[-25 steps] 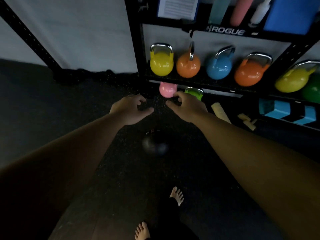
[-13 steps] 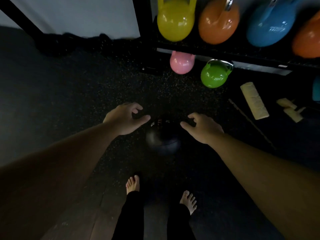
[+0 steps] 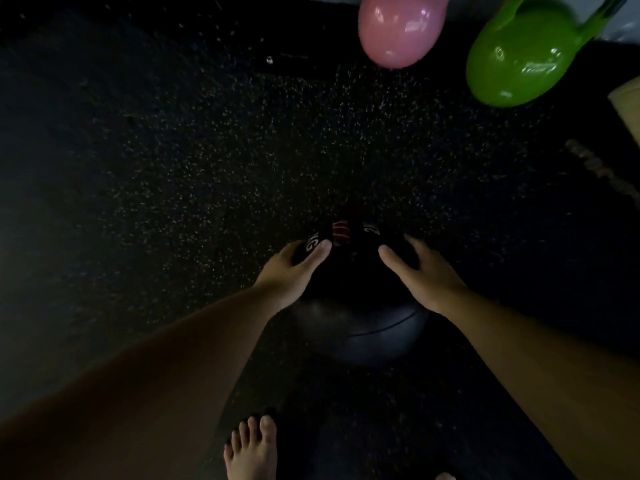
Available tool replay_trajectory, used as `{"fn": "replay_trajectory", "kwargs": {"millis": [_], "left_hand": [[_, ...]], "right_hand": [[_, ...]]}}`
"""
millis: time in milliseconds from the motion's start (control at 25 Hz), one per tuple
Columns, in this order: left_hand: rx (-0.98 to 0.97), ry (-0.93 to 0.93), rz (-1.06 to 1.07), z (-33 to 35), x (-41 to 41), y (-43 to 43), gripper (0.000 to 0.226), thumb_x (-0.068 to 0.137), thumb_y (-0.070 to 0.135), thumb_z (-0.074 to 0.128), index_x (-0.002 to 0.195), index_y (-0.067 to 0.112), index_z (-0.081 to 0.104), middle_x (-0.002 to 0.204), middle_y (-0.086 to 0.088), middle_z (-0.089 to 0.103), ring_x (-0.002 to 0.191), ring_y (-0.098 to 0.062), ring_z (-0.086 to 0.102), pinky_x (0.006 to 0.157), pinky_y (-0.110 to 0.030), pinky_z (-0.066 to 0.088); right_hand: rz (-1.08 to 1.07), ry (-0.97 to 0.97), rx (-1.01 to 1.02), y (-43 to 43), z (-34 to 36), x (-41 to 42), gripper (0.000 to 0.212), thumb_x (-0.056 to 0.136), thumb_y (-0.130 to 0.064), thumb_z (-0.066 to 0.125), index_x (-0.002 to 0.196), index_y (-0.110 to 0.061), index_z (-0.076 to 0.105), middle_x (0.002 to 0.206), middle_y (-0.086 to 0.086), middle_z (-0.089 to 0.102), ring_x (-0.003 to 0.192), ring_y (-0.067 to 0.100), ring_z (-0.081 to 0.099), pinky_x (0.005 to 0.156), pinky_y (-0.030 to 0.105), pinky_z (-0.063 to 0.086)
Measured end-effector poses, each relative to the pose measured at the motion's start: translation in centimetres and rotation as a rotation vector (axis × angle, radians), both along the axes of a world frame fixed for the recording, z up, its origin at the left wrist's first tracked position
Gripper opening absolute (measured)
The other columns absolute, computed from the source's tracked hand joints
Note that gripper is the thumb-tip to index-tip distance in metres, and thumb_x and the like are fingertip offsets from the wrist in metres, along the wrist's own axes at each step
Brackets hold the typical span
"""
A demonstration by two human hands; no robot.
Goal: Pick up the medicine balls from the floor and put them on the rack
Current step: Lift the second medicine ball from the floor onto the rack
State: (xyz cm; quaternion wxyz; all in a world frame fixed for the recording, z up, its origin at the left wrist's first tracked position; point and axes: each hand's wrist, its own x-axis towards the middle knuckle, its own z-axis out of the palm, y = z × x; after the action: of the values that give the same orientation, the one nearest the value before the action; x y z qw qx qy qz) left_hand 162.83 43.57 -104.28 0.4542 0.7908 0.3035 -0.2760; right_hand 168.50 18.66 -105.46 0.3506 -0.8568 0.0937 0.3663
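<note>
A dark medicine ball (image 3: 356, 320) with red and white lettering on top rests on the black speckled floor, just in front of my bare feet. My left hand (image 3: 291, 271) lies on its upper left side, fingers spread and curved over it. My right hand (image 3: 420, 271) presses on its upper right side in the same way. Both hands touch the ball, which still sits on the floor. The rack is out of view.
A pink kettlebell (image 3: 398, 29) and a green kettlebell (image 3: 519, 53) stand on the floor ahead. A pale foam block (image 3: 628, 105) and a thin bar (image 3: 602, 171) lie at the right edge. My left foot (image 3: 251, 448) is close below the ball.
I have bent lower and the view has closed in on the floor. Both hands dropped from above the ball onto its two sides.
</note>
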Motion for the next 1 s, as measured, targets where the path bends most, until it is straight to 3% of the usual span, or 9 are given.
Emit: {"fn": "replay_trajectory", "kwargs": {"millis": [120, 240, 280, 360, 440, 720, 880, 920, 1000], "left_hand": [[-0.194, 0.068, 0.352, -3.2, -0.6, -1.4, 0.129, 0.033, 0.106, 0.058, 0.145, 0.043, 0.051, 0.133, 0.003, 0.064, 0.111, -0.023, 0.064, 0.094, -0.043, 0.055], [-0.198, -0.011, 0.392, -0.5, -1.3, -1.9, 0.126, 0.037, 0.100, 0.066, 0.148, 0.042, 0.048, 0.135, 0.003, 0.064, 0.114, -0.021, 0.064, 0.095, -0.042, 0.055], [-0.183, -0.053, 0.374, 1.3, -1.2, -1.6, 0.127, 0.037, 0.101, 0.065, 0.148, 0.042, 0.048, 0.136, 0.004, 0.063, 0.115, -0.020, 0.063, 0.097, -0.041, 0.055], [-0.146, -0.125, 0.330, 6.3, 0.0, -0.8, 0.131, 0.035, 0.102, 0.063, 0.150, 0.041, 0.046, 0.136, 0.006, 0.062, 0.118, -0.020, 0.062, 0.100, -0.041, 0.054], [-0.139, -0.217, 0.315, 13.4, 2.4, 0.4, 0.131, 0.036, 0.102, 0.063, 0.150, 0.039, 0.046, 0.135, 0.005, 0.062, 0.120, -0.020, 0.062, 0.102, -0.043, 0.054], [-0.100, -0.650, 0.194, 43.8, 10.5, 4.2, 0.108, 0.049, 0.100, 0.062, 0.137, 0.039, 0.052, 0.133, 0.004, 0.064, 0.118, -0.017, 0.063, 0.100, -0.045, 0.054], [-0.126, -0.856, 0.221, 63.2, 12.8, 5.6, 0.121, 0.050, 0.098, 0.067, 0.151, 0.035, 0.045, 0.141, 0.000, 0.059, 0.125, -0.022, 0.061, 0.106, -0.049, 0.051], [-0.125, -0.910, 0.217, 68.1, 13.3, 6.0, 0.124, 0.049, 0.099, 0.066, 0.152, 0.035, 0.044, 0.142, 0.000, 0.059, 0.126, -0.022, 0.061, 0.107, -0.048, 0.050], [-0.112, -1.038, 0.185, 76.1, 14.0, 6.9, 0.119, 0.050, 0.098, 0.067, 0.149, 0.035, 0.048, 0.138, 0.001, 0.062, 0.124, -0.020, 0.062, 0.106, -0.047, 0.051]], "right_hand": [[-0.233, -0.034, 0.148, 0.6, -2.3, -0.8, 0.110, 0.058, -0.096, 0.057, 0.153, -0.043, 0.044, 0.142, -0.012, 0.053, 0.129, 0.015, 0.051, 0.094, 0.020, 0.035], [-0.294, -0.141, 0.255, 0.6, 0.6, -2.1, 0.090, 0.061, -0.088, 0.065, 0.142, -0.051, 0.053, 0.121, -0.033, 0.053, 0.108, -0.011, 0.054, 0.080, 0.002, 0.036], [-0.296, -0.161, 0.270, 0.8, 2.4, -2.2, 0.086, 0.062, -0.086, 0.066, 0.140, -0.052, 0.053, 0.126, -0.030, 0.055, 0.111, -0.012, 0.054, 0.084, 0.003, 0.038], [-0.290, -0.194, 0.290, 1.2, 6.9, -1.4, 0.096, 0.063, -0.086, 0.066, 0.149, -0.046, 0.049, 0.145, -0.013, 0.053, 0.129, 0.005, 0.053, 0.105, 0.023, 0.045], [-0.290, -0.262, 0.317, 2.0, 13.7, 0.9, 0.107, 0.059, -0.089, 0.067, 0.154, -0.043, 0.045, 0.153, -0.004, 0.048, 0.137, 0.018, 0.050, 0.112, 0.038, 0.043], [-0.223, -0.620, 0.460, 4.2, 44.8, 10.0, 0.113, 0.055, -0.097, 0.068, 0.153, -0.046, 0.044, 0.153, -0.004, 0.050, 0.139, 0.016, 0.050, 0.113, 0.043, 0.044], [-0.169, -0.844, 0.522, 5.6, 65.4, 12.3, 0.099, 0.058, -0.093, 0.070, 0.147, -0.056, 0.046, 0.146, -0.026, 0.045, 0.129, -0.015, 0.047, 0.112, 0.036, 0.042], [-0.169, -0.899, 0.532, 6.0, 70.3, 12.6, 0.098, 0.058, -0.093, 0.070, 0.146, -0.057, 0.046, 0.145, -0.025, 0.046, 0.128, -0.015, 0.047, 0.113, 0.035, 0.041], [-0.177, -0.979, 0.546, 6.9, 78.3, 12.8, 0.108, 0.054, -0.095, 0.068, 0.150, -0.051, 0.045, 0.146, -0.011, 0.049, 0.134, 0.008, 0.052, 0.112, 0.037, 0.042]]}}
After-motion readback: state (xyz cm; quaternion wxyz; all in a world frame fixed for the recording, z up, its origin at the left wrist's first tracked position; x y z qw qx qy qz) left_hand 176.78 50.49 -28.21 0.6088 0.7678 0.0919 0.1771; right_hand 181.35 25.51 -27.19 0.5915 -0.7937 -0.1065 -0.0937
